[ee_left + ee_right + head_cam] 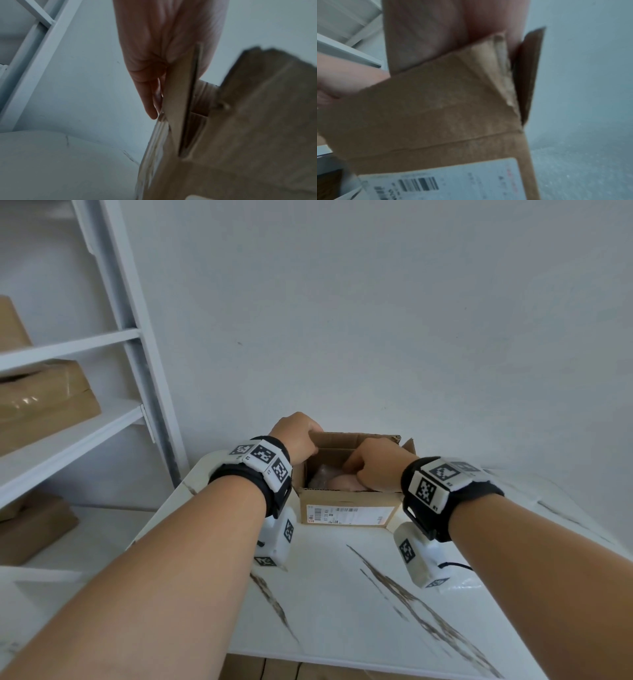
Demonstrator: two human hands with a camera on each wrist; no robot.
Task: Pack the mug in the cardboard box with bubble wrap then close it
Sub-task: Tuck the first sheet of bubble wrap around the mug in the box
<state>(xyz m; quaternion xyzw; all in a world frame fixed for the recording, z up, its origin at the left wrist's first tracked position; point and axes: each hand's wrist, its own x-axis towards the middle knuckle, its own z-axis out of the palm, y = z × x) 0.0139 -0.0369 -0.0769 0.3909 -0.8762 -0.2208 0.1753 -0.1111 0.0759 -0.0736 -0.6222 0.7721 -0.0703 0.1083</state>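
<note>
- White marble-look tabletop (342, 594) with brown veins carries the work, set against a plain pale wall; a white shelf unit (102, 422) holding brown parcels stands off to the left-hand side.
- Nearest the grips, the small brown cardboard box (349, 510) with a white shipping label sits open on the table.
- Left hand (298, 440) pinches the box's left side flap, thumb inside and fingers (150, 97) outside the board.
- Right hand (378, 465) reaches down into the box, knuckles bent; what its fingertips hold is hidden, so I cannot tell its grip.
- Just under that hand lies the pale pink mug (344, 482), swathed in clear bubble wrap (320, 477), already inside the box.
- My guess: the wrapped mug is fairly light but breakable, the wrap soft and a bit slippery; best held round the whole bundle, not by the film.
- Flaps look stiff yet creased; take them near the free edge to fold.
</note>
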